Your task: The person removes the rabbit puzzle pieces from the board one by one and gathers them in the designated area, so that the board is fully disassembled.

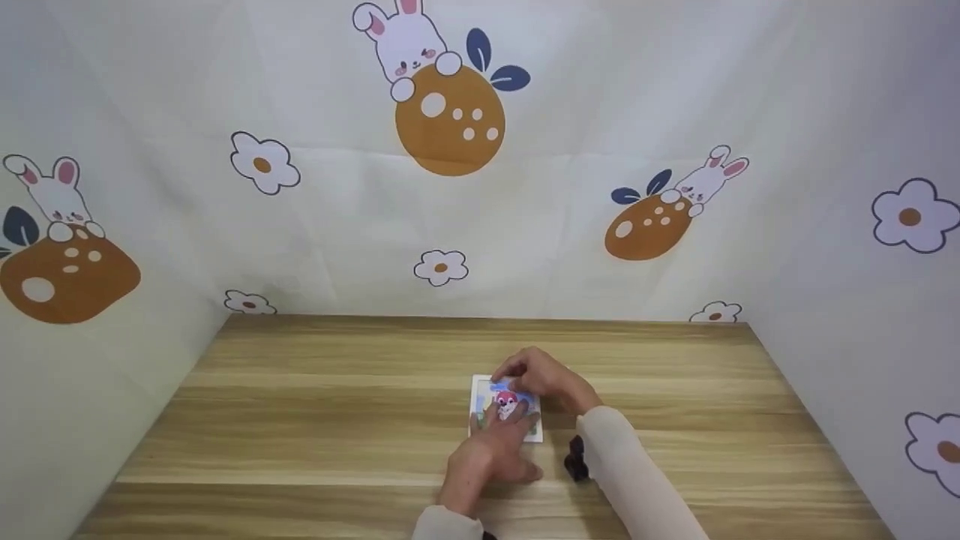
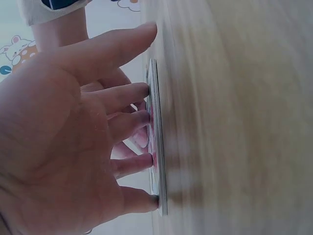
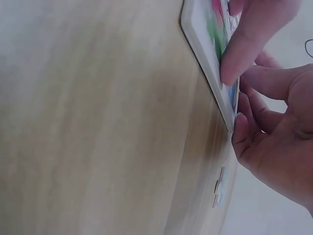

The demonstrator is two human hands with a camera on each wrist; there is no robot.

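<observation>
left grip [image 1: 491, 454]: fingers apart, tips on picture board [image 1: 507, 398], which lies flat on desk [image 1: 300, 442] beneath them. right grip [image 1: 551, 379]: fingers bent at board's far edge; whether pinching, cannot tell.

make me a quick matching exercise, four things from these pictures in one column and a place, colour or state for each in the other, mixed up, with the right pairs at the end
1. left hand
2. right hand
3. board
4. table

A. white border
B. at the board's far edge
C. brown wood grain
D. fingers spread, tips on the board

Pairs: 1-D, 2-B, 3-A, 4-C
</observation>
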